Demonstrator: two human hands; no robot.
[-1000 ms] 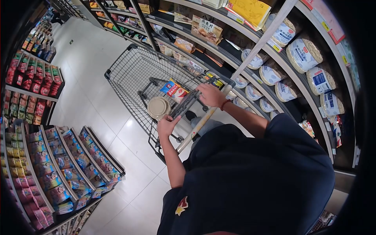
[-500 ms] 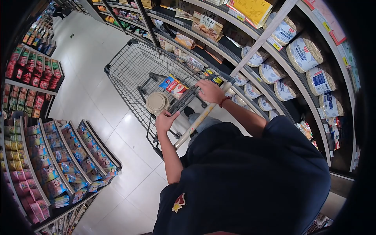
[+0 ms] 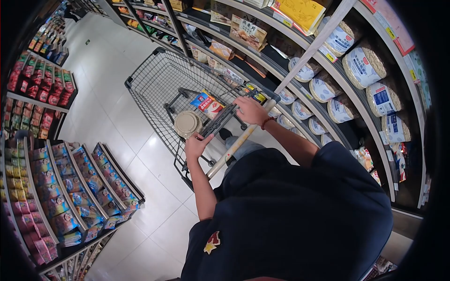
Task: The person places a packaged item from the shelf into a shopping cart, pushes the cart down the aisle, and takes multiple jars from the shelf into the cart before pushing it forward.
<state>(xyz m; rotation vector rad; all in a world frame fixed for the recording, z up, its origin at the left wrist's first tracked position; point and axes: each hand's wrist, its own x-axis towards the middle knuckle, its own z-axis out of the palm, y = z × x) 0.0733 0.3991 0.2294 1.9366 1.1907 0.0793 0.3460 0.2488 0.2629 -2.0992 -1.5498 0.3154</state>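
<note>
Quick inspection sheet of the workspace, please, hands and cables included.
Surface: pale tiled floor under a wire cart.
Job's things: lidded round container and red-and-blue packet, both inside the cart.
Clutter: dark mark on floor, too small to identify.
Grippers: left hand and right hand at the cart's dark rear bar; fingers partly hidden.
Cables: nothing seen.
Surroundings: stocked shelves right, display racks left.

Pale tiled flr (image 3: 157,201) w/ light glare (image 3: 151,140) L of ctr; tall shelving (image 3: 315,46) upper R; display racks (image 3: 124,172) lower L; aisle's far end (image 3: 78,23), upper L, prob. dimmer.
</note>
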